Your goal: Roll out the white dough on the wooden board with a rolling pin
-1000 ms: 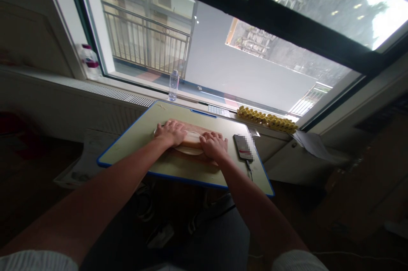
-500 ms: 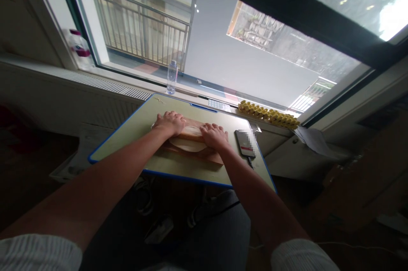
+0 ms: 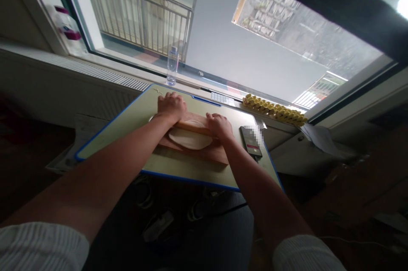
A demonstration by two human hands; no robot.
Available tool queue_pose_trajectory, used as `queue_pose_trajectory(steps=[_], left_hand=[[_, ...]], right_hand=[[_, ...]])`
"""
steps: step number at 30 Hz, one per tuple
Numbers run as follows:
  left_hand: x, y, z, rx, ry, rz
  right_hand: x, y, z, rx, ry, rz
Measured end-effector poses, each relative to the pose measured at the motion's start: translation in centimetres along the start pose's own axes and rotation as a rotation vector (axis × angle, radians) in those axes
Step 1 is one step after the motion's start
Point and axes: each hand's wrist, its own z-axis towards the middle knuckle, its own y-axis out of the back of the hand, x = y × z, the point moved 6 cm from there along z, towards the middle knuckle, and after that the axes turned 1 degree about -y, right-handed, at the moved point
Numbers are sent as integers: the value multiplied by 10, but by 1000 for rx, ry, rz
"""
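Note:
A wooden rolling pin (image 3: 193, 126) lies across a flat, pale round of dough (image 3: 190, 139) on a wooden board (image 3: 204, 156). At the pin's left end my left hand (image 3: 172, 106) is closed over it, knuckles up. My right hand (image 3: 220, 125) grips the other end, its fingers curled. Most of the dough shows on the near side of the pin, with a thin strip beyond it. Both ends of the pin are hidden under my hands. Part of a round, shiny rim (image 3: 152, 117) shows beside my left wrist; the rest is covered.
The board rests on a small blue-edged table (image 3: 108, 135). A phone (image 3: 250, 141) with a cable lies at its right side. Along the windowsill stand a clear bottle (image 3: 172, 67) and a yellow egg tray (image 3: 274, 109). Another bottle (image 3: 67, 29) with a purple-red label stands left.
My hands have pushed the rolling pin away from me, toward the dough's far edge, so more dough shows on the near side. The camera view has tilted down slightly.

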Motion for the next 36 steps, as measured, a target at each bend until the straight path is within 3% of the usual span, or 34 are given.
queue_pose_trajectory(steps=[5,15,25,36], left_hand=[[1,-12,26,92,42,17],[8,-42,64,243,101,28],[7,-49,81,241,121,-4],[7,-52,92,160,96,-51]], right_hand=[[-3,-1,17,-17,4,-86],[-5,1,53,-60,-69,-55],[-14,-4,78,-50,-116,-10],[-23,-9,95,-107,-127,34]])
